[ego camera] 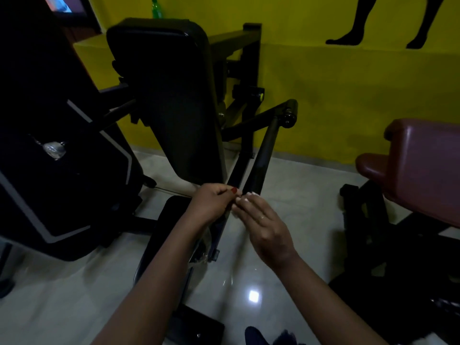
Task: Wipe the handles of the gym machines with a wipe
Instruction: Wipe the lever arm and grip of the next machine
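Note:
A black gym machine stands before me, its tall back pad (171, 100) upright and its seat (169, 220) below my arms. A long black handle bar (263, 150) slopes from a round end cap (288, 118) down toward my hands. My left hand (211, 202) and my right hand (263, 227) meet at the bar's lower end, fingertips pinching a small white wipe (245, 199). Only scraps of the wipe show between the fingers. A clear plastic wrapper (205, 242) hangs under my left wrist.
A black weight-stack housing (49, 170) fills the left. A maroon padded bench (423, 168) stands at the right. The yellow wall (336, 95) runs behind, with a green bottle (156, 8) on its ledge. The glossy tiled floor (249, 282) lies below.

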A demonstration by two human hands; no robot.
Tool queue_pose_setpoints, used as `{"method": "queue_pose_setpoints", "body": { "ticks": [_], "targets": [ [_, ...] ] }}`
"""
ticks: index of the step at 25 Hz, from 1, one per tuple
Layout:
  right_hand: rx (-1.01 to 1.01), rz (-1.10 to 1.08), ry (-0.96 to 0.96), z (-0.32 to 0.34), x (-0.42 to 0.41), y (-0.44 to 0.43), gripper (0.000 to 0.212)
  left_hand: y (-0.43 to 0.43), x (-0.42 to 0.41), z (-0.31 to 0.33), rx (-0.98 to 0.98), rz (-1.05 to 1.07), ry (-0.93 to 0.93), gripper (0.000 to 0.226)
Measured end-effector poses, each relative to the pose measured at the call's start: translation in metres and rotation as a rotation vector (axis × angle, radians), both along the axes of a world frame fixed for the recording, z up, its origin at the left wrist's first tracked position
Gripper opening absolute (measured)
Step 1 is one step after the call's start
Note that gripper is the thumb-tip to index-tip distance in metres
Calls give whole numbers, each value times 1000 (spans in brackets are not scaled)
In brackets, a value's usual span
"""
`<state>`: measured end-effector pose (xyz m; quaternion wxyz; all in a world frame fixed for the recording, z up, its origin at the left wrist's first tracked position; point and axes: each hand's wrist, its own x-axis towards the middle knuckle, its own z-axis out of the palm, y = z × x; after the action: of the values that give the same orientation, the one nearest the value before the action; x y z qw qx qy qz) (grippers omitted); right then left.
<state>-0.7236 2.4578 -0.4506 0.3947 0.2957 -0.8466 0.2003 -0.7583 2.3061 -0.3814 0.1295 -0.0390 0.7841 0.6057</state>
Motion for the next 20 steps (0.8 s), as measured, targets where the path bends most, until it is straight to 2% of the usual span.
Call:
{"method": "queue_pose_setpoints", "body": {
  "ticks": [6,8,9,11,12,14,17,19,20],
  "targets": [
    [-948,-398,-422,8,23,-42,39,-1,0,-1,-163,-91,136,19],
    [-1322,-508,-628,10,26,-49,34,1,0,-2,-183,-82,173,20],
    [-1611,-481,-744,15,22,-51,31,2,-1,-3,-180,-75,186,20],
    [-2220,-261,-1001,30,11,-56,28,2,-2,-4,-175,-58,208,19],
    [-2394,-149,-1102,36,5,-57,27,2,-2,-4,-187,-56,226,19],
    [-2532,-31,-1235,42,-4,-58,25,2,-1,-4,-240,-71,275,18],
    [-2598,97,-1322,43,-2,-56,21,1,0,0,-339,-123,324,19],
    [-2588,80,-1315,40,4,-47,16,0,0,-1,-351,-159,328,21],
    [-2556,42,-1251,38,7,-43,16,-1,0,-1,-332,-160,315,22]
  ]
}}
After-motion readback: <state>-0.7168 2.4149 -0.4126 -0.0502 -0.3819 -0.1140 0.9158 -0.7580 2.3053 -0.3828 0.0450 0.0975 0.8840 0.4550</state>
